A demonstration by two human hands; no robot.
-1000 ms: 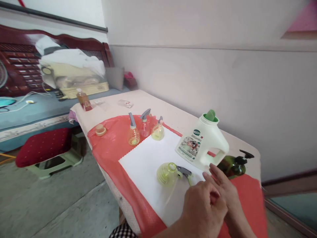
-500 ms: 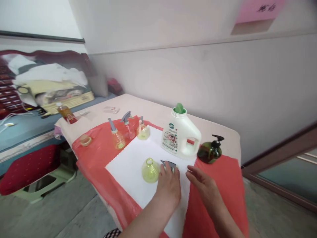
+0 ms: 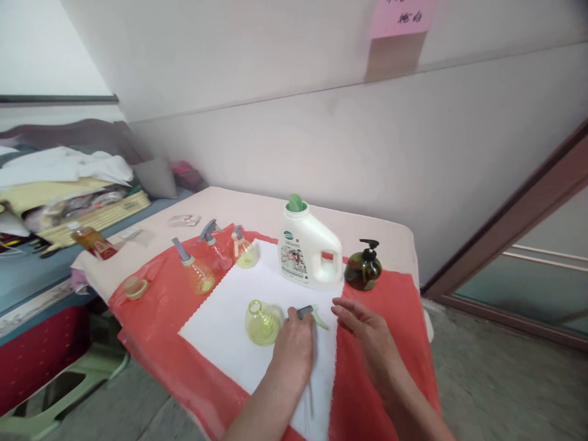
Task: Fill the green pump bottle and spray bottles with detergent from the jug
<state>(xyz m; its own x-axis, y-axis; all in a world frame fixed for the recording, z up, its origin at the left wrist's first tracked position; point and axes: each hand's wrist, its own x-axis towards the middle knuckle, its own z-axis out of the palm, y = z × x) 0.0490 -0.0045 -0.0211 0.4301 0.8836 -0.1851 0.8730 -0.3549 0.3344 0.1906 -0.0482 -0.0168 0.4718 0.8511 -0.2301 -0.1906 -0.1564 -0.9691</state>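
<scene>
My left hand (image 3: 296,340) has its fingers closed round a grey and pale green trigger spray head (image 3: 316,315), whose trigger points to the right. A thin clear tube (image 3: 309,404) shows below that hand, over the white cloth (image 3: 220,318). Left of the hand stands a yellow-green ribbed glass bottle (image 3: 263,326), its neck uncovered. My right hand (image 3: 361,321) holds nothing, with fingers stretched toward the spray head but apart from it. Behind both hands is a white detergent jug (image 3: 312,254) with a green piece in its mouth.
A dark green pump bottle (image 3: 364,269) stands right of the jug. Several spray bottles, among them an orange one (image 3: 198,272), stand at the left on the red sheet (image 3: 160,321). Farther left are a small round lidded jar (image 3: 135,287) and a lying amber bottle (image 3: 93,240).
The view has swung right, so the scene sits further left. My left hand now holds the spray head with its trigger outward, and the tube has come into sight. My right hand stays open.
</scene>
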